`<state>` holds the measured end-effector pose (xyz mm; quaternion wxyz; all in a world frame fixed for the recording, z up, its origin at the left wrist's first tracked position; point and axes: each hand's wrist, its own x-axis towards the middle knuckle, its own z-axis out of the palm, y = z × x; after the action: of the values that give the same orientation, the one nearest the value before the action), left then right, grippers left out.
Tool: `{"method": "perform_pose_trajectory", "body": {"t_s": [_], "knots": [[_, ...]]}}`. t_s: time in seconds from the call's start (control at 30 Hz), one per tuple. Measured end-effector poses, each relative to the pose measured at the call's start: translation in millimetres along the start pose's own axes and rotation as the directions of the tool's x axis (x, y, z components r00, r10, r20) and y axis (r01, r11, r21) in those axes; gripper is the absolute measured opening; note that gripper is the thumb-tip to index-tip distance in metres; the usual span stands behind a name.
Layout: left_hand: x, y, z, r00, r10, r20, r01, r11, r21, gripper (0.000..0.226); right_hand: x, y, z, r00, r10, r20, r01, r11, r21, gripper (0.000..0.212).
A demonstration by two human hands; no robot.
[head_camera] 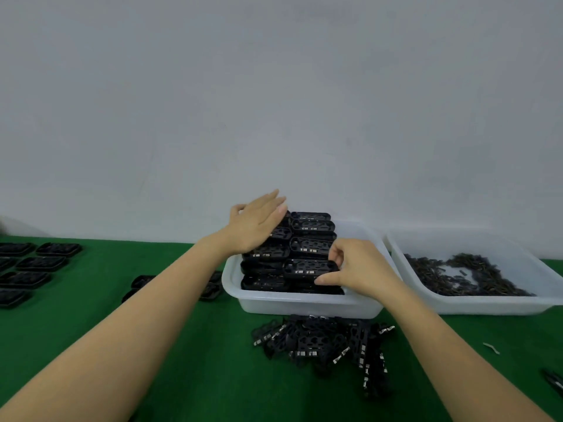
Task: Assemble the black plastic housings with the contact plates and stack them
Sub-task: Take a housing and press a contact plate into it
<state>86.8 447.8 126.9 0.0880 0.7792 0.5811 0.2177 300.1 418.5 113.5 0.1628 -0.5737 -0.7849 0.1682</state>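
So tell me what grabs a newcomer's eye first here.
The white tub at centre, stacked high with black plastic housings: the left hand lies flat on the stack and the right hand pinches a front housing. A second white tub of small dark parts sits right.

Black housings (white tub) on green mat.
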Motion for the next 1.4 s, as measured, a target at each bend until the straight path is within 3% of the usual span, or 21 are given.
{"method": "perform_pose_trajectory", "body": {"t_s": [0.1,0.2,0.3,0.5,0.63,0.7,0.83,0.93,1.1,1.17,1.3,1.4], "knots": [[-31.4,-15.5,-15.3,0.993,-0.038,-0.114,0.032,0.998,-0.057,0.051,3.9,-33.4,9.0,0.996,-0.087,0.017,0.088,0.988,-0.129,0.044],[-63.0,-29.9,-20.0,0.994,-0.073,-0.08,0.075,0.997,0.024,0.048,12.8,-58.5,22.1,0.991,-0.121,0.05,0.13,0.959,-0.252,0.045],[-91.6,-43.0,-23.3,0.993,-0.085,-0.08,0.091,0.993,0.078,0.062,19.6,-66.5,34.4,0.992,-0.094,0.087,0.118,0.933,-0.34,0.045],[-118.4,-52.0,-23.9,0.993,-0.086,-0.074,0.094,0.989,0.111,0.055,21.9,-66.0,44.8,0.995,-0.091,0.036,0.097,0.88,-0.465,0.048],[-116.7,-37.4,-16.2,0.997,0.027,-0.068,-0.018,0.991,0.133,0.055,22.1,-70.0,45.3,0.998,-0.064,0.022,0.067,0.91,-0.408,0.054],[-111.5,-30.1,-8.9,0.994,0.096,-0.046,-0.084,0.972,0.221,0.043,23.3,-72.7,46.6,0.999,-0.05,0.015,0.052,0.919,-0.39,0.062],[-99.1,-25.1,-2.4,0.987,0.111,-0.118,-0.077,0.963,0.259,0.028,26.7,-73.3,52.3,0.999,-0.047,0.023,0.053,0.93,-0.364,0.065],[-100.0,-30.7,-7.4,0.98,0.067,-0.188,-0.038,0.987,0.155,0.024,27.9,-69.3,55.4,0.998,-0.049,0.03,0.057,0.938,-0.341,0.062],[-123.3,-48.5,-27.7,0.974,-0.035,-0.226,0.066,0.989,0.131,0.024,24.5,-73.3,48.8,0.997,-0.052,0.051,0.065,0.956,-0.287,0.061],[-144.6,-58.6,-41.7,0.957,-0.093,-0.275,0.132,0.983,0.13,0.024,15.2,-80.1,39.9,0.997,-0.074,0.001,0.072,0.968,-0.239,0.057],[-219.5,-81.0,-62.7,0.898,-0.257,-0.358,0.31,0.946,0.099,0.016,-29.4,-105.6,36.4,0.946,-0.248,-0.208,0.258,0.966,0.019,0.039],[-287.6,-91.1,-58.9,0.866,-0.399,-0.302,0.427,0.904,0.029,0.018,-85.2,-127.9,70.8,0.924,-0.361,-0.125,0.381,0.893,0.239,0.032]]}}
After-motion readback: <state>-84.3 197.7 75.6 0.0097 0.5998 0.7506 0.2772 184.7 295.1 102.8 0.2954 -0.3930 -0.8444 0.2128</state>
